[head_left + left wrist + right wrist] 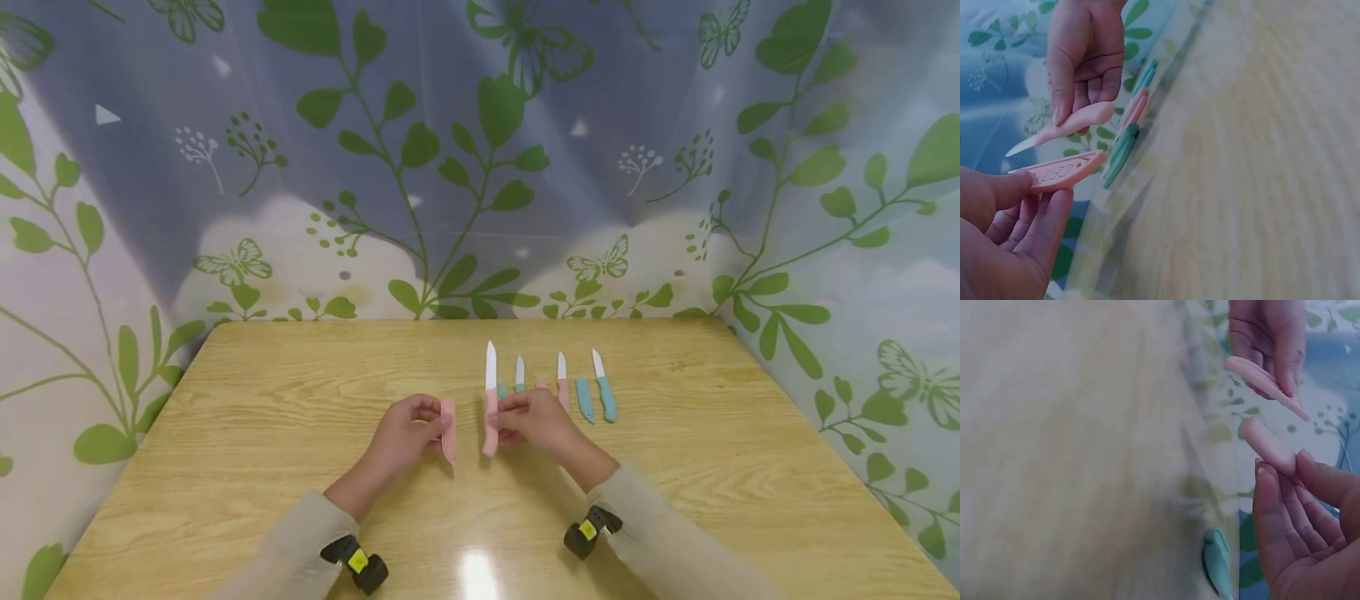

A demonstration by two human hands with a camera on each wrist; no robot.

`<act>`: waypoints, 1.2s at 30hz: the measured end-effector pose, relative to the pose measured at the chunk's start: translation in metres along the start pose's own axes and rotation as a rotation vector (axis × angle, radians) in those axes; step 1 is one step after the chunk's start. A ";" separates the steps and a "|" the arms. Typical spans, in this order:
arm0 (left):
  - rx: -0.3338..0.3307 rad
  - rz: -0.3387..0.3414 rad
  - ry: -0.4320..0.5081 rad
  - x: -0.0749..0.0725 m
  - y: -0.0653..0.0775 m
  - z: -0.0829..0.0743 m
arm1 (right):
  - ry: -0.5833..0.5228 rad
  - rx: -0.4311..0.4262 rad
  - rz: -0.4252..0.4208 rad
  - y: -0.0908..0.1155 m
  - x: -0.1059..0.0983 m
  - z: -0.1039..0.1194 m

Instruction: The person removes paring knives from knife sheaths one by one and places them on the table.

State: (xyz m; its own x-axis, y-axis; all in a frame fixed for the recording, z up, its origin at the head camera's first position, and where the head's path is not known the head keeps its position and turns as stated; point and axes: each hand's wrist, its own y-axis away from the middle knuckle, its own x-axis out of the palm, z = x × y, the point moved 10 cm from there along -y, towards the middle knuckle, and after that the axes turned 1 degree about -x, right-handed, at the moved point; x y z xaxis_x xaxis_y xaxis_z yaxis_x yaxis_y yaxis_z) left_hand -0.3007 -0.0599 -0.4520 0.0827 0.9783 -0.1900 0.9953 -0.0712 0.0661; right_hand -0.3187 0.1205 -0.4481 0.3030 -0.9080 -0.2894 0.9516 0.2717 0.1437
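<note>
My left hand (405,433) pinches a pink knife sheath (448,432) between thumb and fingers, above the table. Raised letters show on the sheath's side in the left wrist view. In my right hand (538,421) is a pink-handled knife (491,408), pinched by the handle. Its white blade (491,365) is bare and points away toward the back of the table. Knife and sheath are apart, held side by side. Part of the knife's handle is hidden by the right fingers.
On the wooden table (262,375), beyond and right of my right hand, lie a small green knife (520,367), a pink knife (562,375) and a blue knife (606,396). A blue sheath (585,400) sits beside the blue knife. A patterned curtain (450,167) hangs behind.
</note>
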 end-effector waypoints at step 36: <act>-0.056 -0.143 -0.231 0.000 -0.066 0.011 | 0.486 0.057 -0.214 -0.050 -0.009 0.008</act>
State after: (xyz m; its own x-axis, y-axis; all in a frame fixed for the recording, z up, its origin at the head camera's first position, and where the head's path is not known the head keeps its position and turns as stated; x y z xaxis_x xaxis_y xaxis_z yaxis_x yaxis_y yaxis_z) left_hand -0.3657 -0.0574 -0.4671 -0.0429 0.9070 -0.4190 0.9938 0.0817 0.0752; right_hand -0.3693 0.1124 -0.4455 0.1040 -0.6849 -0.7212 0.9945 0.0662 0.0806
